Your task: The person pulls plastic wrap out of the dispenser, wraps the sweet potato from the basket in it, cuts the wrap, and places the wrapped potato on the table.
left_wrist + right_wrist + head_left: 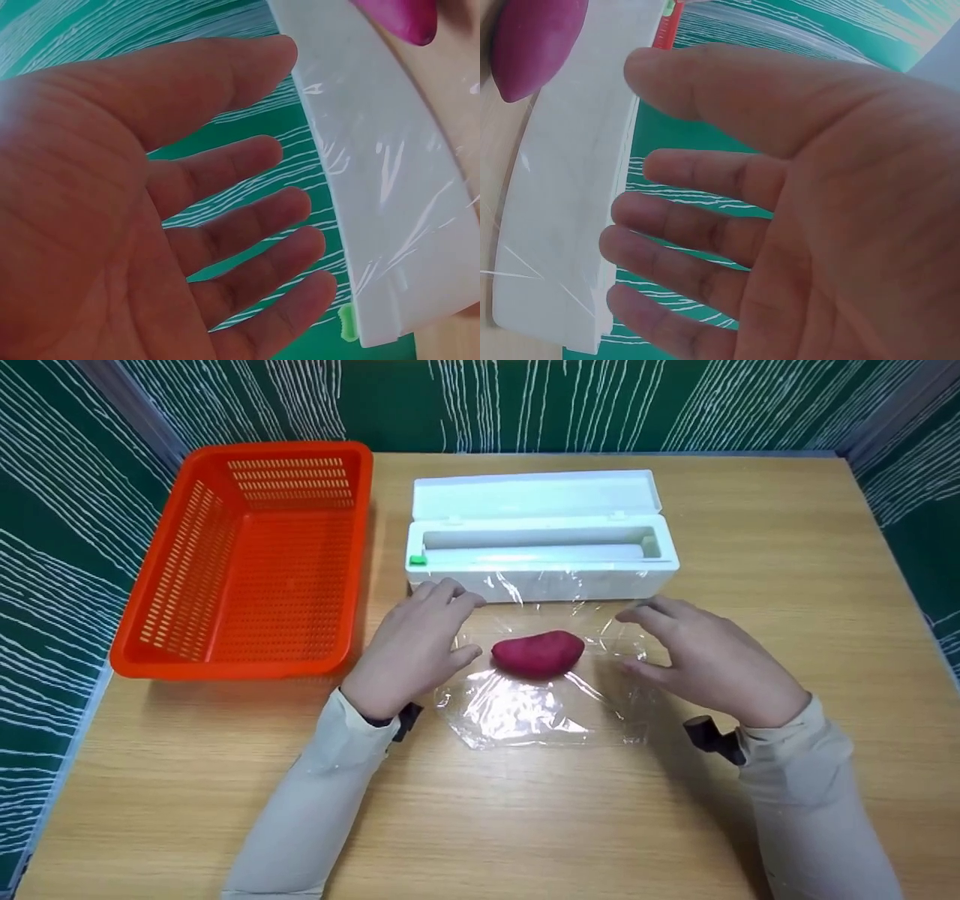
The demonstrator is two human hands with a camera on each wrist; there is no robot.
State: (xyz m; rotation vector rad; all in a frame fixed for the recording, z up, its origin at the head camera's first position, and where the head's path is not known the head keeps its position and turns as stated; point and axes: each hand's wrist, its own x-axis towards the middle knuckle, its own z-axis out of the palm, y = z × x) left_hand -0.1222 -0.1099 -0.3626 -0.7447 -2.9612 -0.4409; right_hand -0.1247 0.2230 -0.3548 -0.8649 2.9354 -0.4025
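A purple-red sweet potato (538,654) lies on a clear sheet of plastic wrap (517,712) spread over the table. The wrap runs up to the front of a white wrap dispenser box (540,581), whose lid (536,495) stands raised at the back. On the left of the sweet potato, my left hand (416,649) hovers at the wrap's edge, fingers relaxed. My right hand (709,660) is at the wrap's right edge, thumb and fingers apart. Both wrist views show bare palms, the left hand (172,210) and the right hand (772,202), with nothing held.
An orange-red plastic basket (285,585) with slotted sides stands on the left of the wooden table (772,547). A small green slider (418,560) sits at the box's left end. Dark green panels with white streaks (525,405) border the table.
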